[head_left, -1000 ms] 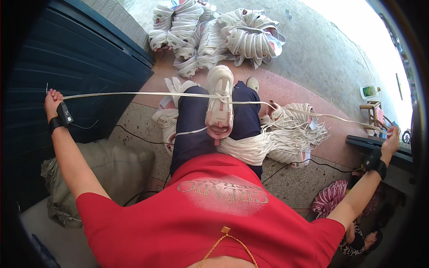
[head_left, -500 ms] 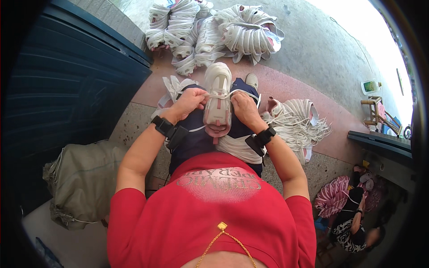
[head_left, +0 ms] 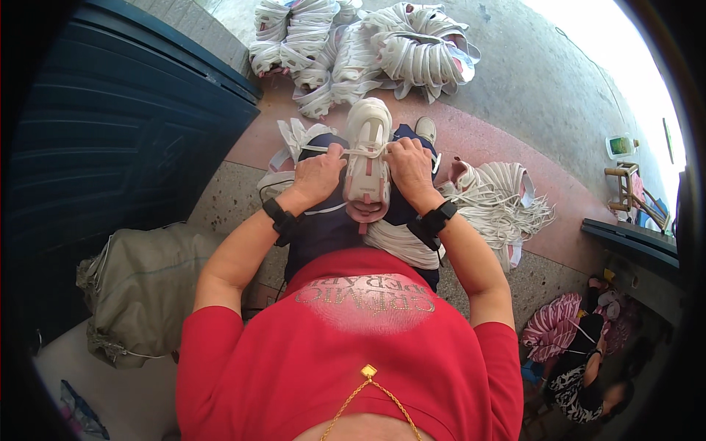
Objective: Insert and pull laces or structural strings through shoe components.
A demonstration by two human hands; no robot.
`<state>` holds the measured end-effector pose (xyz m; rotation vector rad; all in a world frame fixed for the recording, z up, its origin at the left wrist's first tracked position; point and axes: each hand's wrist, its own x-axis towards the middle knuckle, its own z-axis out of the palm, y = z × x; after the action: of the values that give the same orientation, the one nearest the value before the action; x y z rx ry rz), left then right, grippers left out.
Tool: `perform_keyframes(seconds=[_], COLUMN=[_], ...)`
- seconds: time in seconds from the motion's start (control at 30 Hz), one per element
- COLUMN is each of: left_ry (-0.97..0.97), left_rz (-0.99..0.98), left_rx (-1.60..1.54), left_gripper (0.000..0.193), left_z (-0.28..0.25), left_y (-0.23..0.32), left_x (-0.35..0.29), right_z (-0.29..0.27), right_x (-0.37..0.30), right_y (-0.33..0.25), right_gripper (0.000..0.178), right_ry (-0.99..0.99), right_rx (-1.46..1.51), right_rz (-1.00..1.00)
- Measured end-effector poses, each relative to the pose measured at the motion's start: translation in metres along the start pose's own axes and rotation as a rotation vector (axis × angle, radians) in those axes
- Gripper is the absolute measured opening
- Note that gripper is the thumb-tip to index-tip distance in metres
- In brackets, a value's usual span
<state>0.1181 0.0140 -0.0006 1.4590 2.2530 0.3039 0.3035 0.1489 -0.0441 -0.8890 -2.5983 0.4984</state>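
A white sneaker upper [head_left: 368,190] with pink trim rests between my thighs, its rounded toe away from me and its heel opening toward me. A white shoelace [head_left: 360,152] crosses its throat from side to side. Just left of the upper, my left hand [head_left: 321,176] is closed in a pinch on the lace, and a loose lace end sticks out to the left of its fingers. My right hand [head_left: 410,170] presses close to the upper's right side, fingers curled on the lace there. Its fingertips are partly hidden.
Bundles of stacked white uppers [head_left: 419,55] lie on the floor ahead. Another laced bundle [head_left: 493,192] sits by my right leg. A grey-green sack [head_left: 151,287] stands left, near a dark blue door [head_left: 118,140]. At lower right another person [head_left: 581,375] sits beside pink uppers [head_left: 551,327].
My left hand has turned and moved slightly forward, with the lace now stretched to its left. My right hand's fingers have come in closer against the upper. The view has shifted slightly.
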Motion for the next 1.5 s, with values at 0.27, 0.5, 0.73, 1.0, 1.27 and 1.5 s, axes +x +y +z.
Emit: perform_keyframes(seconds=[0.27,0.5,0.73,1.0,1.27,1.5], left_ry=[0.184,0.197,0.176,0.13,0.039,0.211], left_rz=[0.291,0.458,0.506,0.523,0.394,0.381], left_rx=[0.334,0.558,0.548,0.565,0.227,0.252], left_gripper=[0.017,0.013,0.012,0.011,0.013,0.017], left_z=[0.011,0.002,-0.006,0.0,0.016,0.003], left_y=[-0.002,0.011,0.013,0.019,-0.019,0.0], left_x=[0.024,0.036,0.037,0.039,0.045,0.037], right_z=[0.0,0.002,0.003,0.0,0.002,-0.004], right_x=[-0.004,-0.005,-0.005,-0.006,-0.005,-0.007], right_y=[-0.003,-0.001,0.0,0.0,-0.001,-0.004], right_gripper=[0.016,0.016,0.017,0.017,0.017,0.017], right_ry=[0.045,0.037,0.048,0.031,0.057,-0.022], right_rx=[0.006,-0.002,0.023,0.028,0.053,-0.04], right_rz=[0.035,0.03,0.032,0.031,0.029,-0.004])
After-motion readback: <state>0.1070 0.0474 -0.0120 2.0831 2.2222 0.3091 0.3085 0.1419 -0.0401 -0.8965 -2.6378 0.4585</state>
